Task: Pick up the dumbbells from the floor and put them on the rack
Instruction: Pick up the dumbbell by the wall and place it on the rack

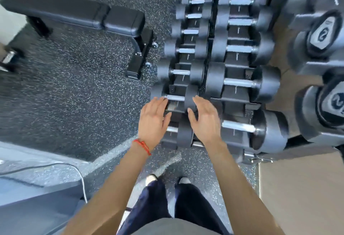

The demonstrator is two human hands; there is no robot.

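Both bare hands open, round black dumbbells, rack

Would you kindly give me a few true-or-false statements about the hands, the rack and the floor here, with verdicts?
1. Both hands are open. True: the left hand and right hand have straight fingers and hold nothing.
2. The left wrist wears a red bracelet. True.
3. The rack holds no dumbbells. False: two rows are filled with them.
4. A bench stands left of the rack. True.
5. The right hand grips a handle. False: it hovers over the rack, fingers spread.
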